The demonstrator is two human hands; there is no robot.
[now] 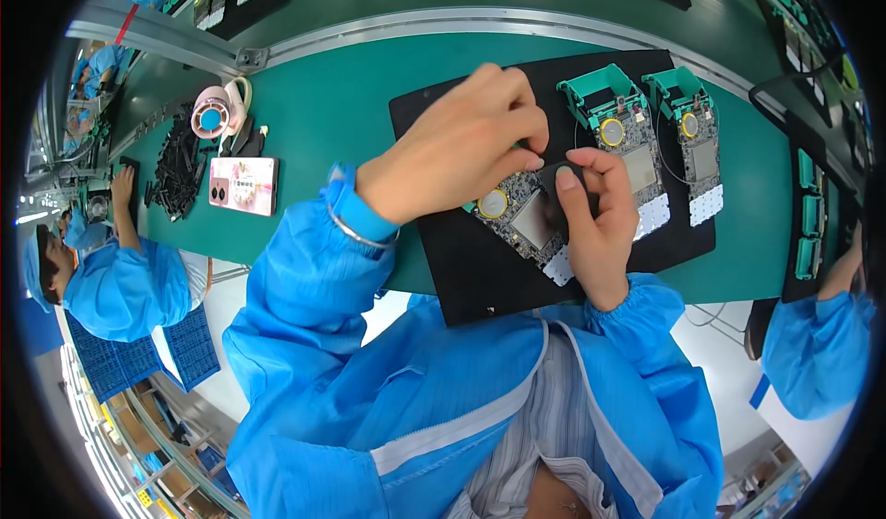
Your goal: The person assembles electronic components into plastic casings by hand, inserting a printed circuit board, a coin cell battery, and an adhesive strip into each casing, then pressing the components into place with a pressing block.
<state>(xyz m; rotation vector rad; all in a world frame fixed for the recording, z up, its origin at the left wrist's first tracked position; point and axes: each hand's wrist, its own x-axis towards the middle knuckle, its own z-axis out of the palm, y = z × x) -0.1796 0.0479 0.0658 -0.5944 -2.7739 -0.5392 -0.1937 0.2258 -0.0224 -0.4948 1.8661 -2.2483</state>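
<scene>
Left hand (452,145): fingers curled in, thumb near the index finger; grip contents could not be told. Right hand (600,224): thumb and fingers pinched a dark piece (551,185) above the nearest board (519,221). Two boards with green frames (600,85) lay to the right on a black mat (466,284). Green table (314,85): phone (245,187), fan (212,116), heap of black parts (177,168). Room: one co-worker (129,284) at left, a blue sleeve (817,353) at right.

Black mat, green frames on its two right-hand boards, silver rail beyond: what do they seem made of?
Black mat: dull, perhaps foam or rubber, as it barely reflects. Green frames: probably moulded plastic, evenly coloured with thin walls. Silver rail: likely bare aluminium, showing streaky highlights.
</scene>
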